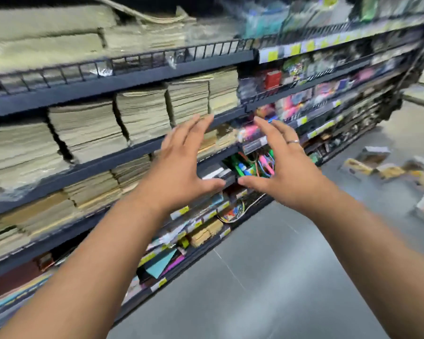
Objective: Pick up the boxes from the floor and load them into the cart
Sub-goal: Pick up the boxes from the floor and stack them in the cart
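Left hand (pixel 181 165) and right hand (pixel 280 167) both empty, fingers spread, held out before the shelves (pixel 137 72). Boxes (pixel 389 171) scattered on floor (pixel 267 277), far right, well apart; right hand nearer.

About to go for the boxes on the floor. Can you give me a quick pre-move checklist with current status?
1. Left hand free: ok, fingers spread, holding nothing.
2. Right hand free: ok, open and holding nothing.
3. Boxes located: ok, scattered on the floor to the right.
4. Hands near the boxes: not ok, both are up in front of the shelving, well apart from them.
5. Cart position: cannot tell, no cart in view.
6. Picture sharpness: not ok, blurred throughout, so box edges are hard to judge.
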`<state>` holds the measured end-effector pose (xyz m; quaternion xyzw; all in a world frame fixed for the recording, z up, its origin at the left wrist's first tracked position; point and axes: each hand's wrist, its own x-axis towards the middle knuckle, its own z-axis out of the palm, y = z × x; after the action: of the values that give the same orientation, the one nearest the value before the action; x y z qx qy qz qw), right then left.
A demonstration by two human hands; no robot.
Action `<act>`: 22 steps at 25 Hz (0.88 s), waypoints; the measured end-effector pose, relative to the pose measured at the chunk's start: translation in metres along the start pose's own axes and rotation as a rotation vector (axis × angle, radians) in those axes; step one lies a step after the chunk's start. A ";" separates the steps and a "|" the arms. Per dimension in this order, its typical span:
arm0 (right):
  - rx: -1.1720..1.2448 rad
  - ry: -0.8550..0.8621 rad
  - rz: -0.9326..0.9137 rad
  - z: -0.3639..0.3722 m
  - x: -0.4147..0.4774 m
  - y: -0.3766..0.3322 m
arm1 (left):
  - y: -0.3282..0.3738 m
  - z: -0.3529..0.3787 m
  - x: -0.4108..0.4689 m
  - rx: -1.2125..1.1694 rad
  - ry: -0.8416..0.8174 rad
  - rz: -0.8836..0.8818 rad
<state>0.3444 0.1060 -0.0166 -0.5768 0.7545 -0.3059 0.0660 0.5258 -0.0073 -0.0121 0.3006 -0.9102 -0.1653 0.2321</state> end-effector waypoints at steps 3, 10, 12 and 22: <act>-0.023 0.169 0.086 -0.040 0.002 0.024 | 0.033 -0.001 0.059 -0.042 -0.035 0.176; -0.098 0.487 0.244 -0.144 -0.016 0.111 | 0.147 0.059 0.171 -0.194 -0.053 0.459; -0.097 0.516 0.277 -0.169 -0.020 0.145 | 0.182 0.091 0.197 -0.223 -0.068 0.482; -0.124 0.538 0.406 -0.310 -0.027 0.334 | 0.345 0.230 0.320 -0.277 -0.171 0.540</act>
<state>-0.0645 0.2995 0.0457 -0.3165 0.8615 -0.3813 -0.1109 0.0155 0.0938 0.0508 -0.0017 -0.9422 -0.2447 0.2287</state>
